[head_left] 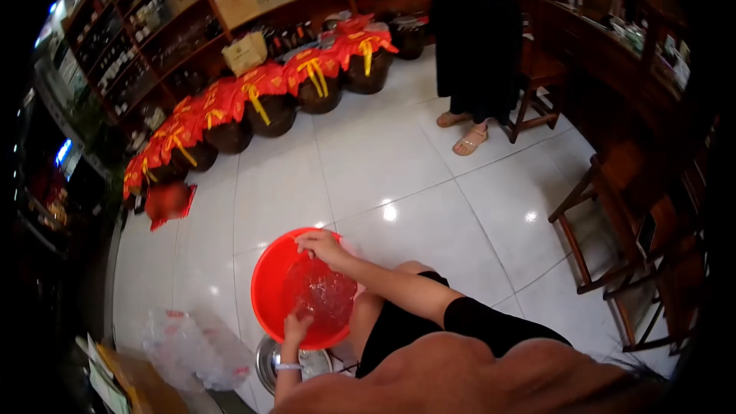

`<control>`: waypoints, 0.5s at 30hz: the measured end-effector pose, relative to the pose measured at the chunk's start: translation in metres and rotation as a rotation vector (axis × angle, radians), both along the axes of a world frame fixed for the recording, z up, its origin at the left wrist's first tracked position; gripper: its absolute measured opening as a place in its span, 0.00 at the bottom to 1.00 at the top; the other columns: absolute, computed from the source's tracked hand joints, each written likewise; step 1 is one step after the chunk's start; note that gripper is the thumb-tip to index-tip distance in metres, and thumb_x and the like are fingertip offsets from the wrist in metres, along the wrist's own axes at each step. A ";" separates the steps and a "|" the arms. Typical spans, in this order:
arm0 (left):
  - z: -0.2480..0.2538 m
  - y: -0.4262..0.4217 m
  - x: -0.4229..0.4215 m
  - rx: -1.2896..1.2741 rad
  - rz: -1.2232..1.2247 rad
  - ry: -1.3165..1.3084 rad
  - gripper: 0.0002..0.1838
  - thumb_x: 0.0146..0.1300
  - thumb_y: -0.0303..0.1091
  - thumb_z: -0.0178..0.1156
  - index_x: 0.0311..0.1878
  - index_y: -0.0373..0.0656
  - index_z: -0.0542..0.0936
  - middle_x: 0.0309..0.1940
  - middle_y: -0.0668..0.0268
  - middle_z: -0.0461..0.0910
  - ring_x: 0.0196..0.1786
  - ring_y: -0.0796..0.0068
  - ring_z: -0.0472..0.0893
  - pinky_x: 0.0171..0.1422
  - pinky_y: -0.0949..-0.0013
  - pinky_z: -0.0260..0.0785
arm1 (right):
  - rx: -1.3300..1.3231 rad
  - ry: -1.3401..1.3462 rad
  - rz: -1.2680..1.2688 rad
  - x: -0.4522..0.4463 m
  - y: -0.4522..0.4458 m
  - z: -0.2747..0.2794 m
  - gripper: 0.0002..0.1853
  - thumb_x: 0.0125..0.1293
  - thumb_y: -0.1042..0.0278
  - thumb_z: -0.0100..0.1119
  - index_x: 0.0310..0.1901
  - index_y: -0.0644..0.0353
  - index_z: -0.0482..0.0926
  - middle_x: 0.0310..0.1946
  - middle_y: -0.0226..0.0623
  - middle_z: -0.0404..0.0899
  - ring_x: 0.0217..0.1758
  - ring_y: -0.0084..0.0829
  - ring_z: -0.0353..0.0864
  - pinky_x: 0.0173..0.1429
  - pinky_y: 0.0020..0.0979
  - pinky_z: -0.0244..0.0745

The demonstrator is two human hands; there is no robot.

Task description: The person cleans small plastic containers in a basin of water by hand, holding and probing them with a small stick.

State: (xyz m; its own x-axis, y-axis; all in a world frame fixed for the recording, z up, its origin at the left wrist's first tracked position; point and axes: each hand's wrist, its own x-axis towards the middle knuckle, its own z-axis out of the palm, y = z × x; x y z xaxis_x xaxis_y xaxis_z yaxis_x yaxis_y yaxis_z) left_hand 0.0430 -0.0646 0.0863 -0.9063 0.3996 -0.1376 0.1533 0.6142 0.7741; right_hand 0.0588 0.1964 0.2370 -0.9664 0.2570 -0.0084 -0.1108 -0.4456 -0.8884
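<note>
A round red plastic basin [268, 284] sits low in front of my knees, with water and a shiny, see-through mass [322, 291] in it. My right hand [322, 248] hovers at the far side over the rim, its fingers loosely bent and apart, with no object visible in them. At the near side, my left hand [297, 328], with a pale bracelet on the wrist, reaches over the edge. Its fingertips are blurred against the wet contents, so their grip is unclear. Partly hidden below the basin is a stainless steel bowl [267, 360].
Dark jars with red cloth covers and yellow ribbons [314, 80] line the shelves. A person in a long black skirt [471, 46] stands ahead. Wooden chairs [586, 230] are at the right. A clear plastic bag [192, 349] and a cardboard box [138, 376] lie left.
</note>
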 end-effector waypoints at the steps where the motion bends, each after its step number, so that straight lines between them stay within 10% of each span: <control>1: 0.040 0.018 0.013 0.136 -0.025 -0.199 0.25 0.43 0.39 0.64 0.46 0.37 0.74 0.36 0.51 0.78 0.42 0.51 0.77 0.47 0.56 0.69 | 0.042 -0.034 -0.014 0.001 0.000 0.001 0.09 0.58 0.73 0.50 0.38 0.67 0.76 0.25 0.33 0.77 0.21 0.18 0.67 0.26 0.19 0.64; 4: 0.003 0.002 0.013 -0.904 -0.503 0.045 0.27 0.44 0.47 0.61 0.47 0.40 0.73 0.42 0.50 0.76 0.46 0.52 0.75 0.49 0.55 0.68 | 0.042 -0.046 -0.024 -0.007 0.001 -0.015 0.10 0.54 0.74 0.52 0.38 0.65 0.77 0.26 0.32 0.78 0.20 0.18 0.67 0.26 0.19 0.63; 7: 0.066 0.028 0.015 -0.380 -0.153 -0.051 0.28 0.45 0.43 0.62 0.51 0.41 0.72 0.44 0.50 0.75 0.47 0.53 0.75 0.51 0.59 0.68 | 0.041 -0.011 -0.052 -0.004 0.000 -0.005 0.10 0.56 0.72 0.52 0.37 0.65 0.78 0.24 0.30 0.78 0.20 0.17 0.67 0.26 0.18 0.63; 9: 0.079 0.037 0.007 0.186 -0.096 -0.156 0.21 0.49 0.27 0.58 0.50 0.35 0.72 0.39 0.67 0.76 0.42 0.78 0.74 0.44 0.73 0.69 | 0.055 -0.013 -0.028 -0.004 -0.001 -0.005 0.10 0.55 0.73 0.52 0.38 0.65 0.78 0.25 0.31 0.78 0.21 0.17 0.67 0.28 0.18 0.64; 13: 0.077 0.044 0.007 0.703 0.164 -0.636 0.18 0.50 0.32 0.59 0.46 0.39 0.74 0.36 0.65 0.77 0.38 0.74 0.76 0.42 0.71 0.70 | 0.076 -0.082 0.001 -0.006 0.000 0.001 0.09 0.52 0.75 0.53 0.34 0.66 0.78 0.29 0.31 0.78 0.21 0.17 0.66 0.29 0.18 0.63; 15: 0.014 0.028 0.001 -0.305 -0.326 -0.195 0.18 0.46 0.32 0.60 0.42 0.39 0.75 0.36 0.60 0.78 0.40 0.69 0.78 0.41 0.66 0.71 | 0.035 -0.077 -0.006 -0.005 -0.002 0.007 0.09 0.54 0.76 0.52 0.37 0.66 0.77 0.26 0.32 0.78 0.20 0.16 0.65 0.27 0.16 0.61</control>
